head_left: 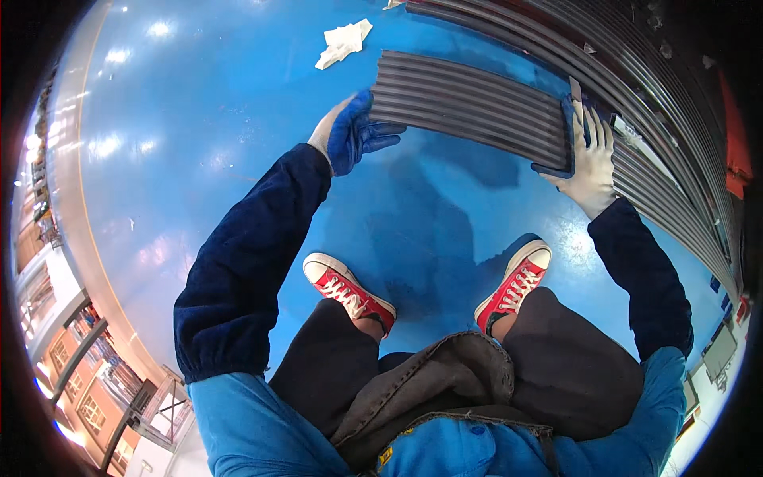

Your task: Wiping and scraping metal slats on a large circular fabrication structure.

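Note:
A dark grey ribbed panel [469,103], perhaps several strips side by side, spans the space between my two hands. It seems raised, as a shadow falls on the floor under its near edge. My left hand [350,133], in a white glove with a blue palm, presses against its left end with the fingers pointing inward along the near corner. At the opposite end, my right hand [586,155] in a matching glove lays its palm against the edge, fingers straight and pointing away. The panel stays between both palms.
Long dark ribbed lengths [660,91] lie piled along the right and far side, with a pale label strip [648,147] on them. Crumpled white paper [343,43] lies on the blue floor [222,95]. My red shoes [350,290] are below the panel. Shelving frames [151,405] stand lower left.

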A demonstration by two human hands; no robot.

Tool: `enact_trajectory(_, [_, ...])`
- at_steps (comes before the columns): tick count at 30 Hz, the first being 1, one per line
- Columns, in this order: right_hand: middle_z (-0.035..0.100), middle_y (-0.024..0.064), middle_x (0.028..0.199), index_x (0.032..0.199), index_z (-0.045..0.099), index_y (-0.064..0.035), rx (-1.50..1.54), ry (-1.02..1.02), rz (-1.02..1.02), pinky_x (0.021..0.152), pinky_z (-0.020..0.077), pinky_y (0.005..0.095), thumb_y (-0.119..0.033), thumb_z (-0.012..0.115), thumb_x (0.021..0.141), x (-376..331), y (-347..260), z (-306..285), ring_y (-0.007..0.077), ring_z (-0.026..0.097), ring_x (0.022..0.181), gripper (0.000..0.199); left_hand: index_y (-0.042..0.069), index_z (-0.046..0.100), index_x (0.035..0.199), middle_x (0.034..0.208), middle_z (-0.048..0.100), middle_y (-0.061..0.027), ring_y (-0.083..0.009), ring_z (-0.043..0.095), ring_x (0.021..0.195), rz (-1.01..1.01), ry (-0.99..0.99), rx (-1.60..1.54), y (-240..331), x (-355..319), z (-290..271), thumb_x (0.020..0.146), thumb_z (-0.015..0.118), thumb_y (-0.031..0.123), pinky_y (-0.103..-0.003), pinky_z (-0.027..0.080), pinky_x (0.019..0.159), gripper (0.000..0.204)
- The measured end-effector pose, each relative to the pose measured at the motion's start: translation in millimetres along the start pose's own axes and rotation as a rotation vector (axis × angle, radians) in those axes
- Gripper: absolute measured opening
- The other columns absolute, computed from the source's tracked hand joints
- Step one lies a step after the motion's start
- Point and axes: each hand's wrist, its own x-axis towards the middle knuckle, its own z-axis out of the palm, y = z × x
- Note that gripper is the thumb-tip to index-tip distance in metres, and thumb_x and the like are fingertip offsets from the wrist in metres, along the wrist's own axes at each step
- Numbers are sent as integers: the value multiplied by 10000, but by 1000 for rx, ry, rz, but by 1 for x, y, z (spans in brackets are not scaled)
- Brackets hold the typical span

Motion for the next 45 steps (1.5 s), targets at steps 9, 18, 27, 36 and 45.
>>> enact_trajectory(9, [151,217,1451,1378,172,-2,24,-14,-10,1073,121,546,-623,635,666,-2,5,8,397,192,1317,1051,65,427,1233,1196,511,-158,-261,586,1013,-3,3,15,9,6,9,896,542,346,-389,527,855,453])
enact_trajectory(18, [190,207,1446,1396,144,24,36,-9,15,1081,155,520,-546,721,601,0,1,1,372,228,1315,1136,64,467,1196,1147,537,-143,-242,591,963,29,139,52,20,6,33,889,538,368,-368,531,810,437])
enact_trajectory(27, [194,205,1452,1388,177,27,57,6,-7,1079,147,524,-528,718,596,-2,2,-2,388,235,1304,1108,61,508,1146,1123,555,-129,-207,593,894,-46,132,119,34,17,33,906,485,387,-331,501,749,406])
enact_trajectory(36, [191,202,1452,1388,185,13,107,2,-2,1078,141,530,-522,698,620,0,2,-7,392,226,1305,1067,47,550,1102,1055,599,-123,-191,606,855,89,271,451,54,58,17,904,481,394,-299,498,738,406])
enact_trajectory(45, [200,186,1457,1390,185,8,184,26,-65,1089,167,500,-390,738,628,7,15,-21,372,246,1307,1022,30,563,1117,995,634,-117,-200,634,821,176,239,350,89,99,43,886,535,368,-297,508,707,411])
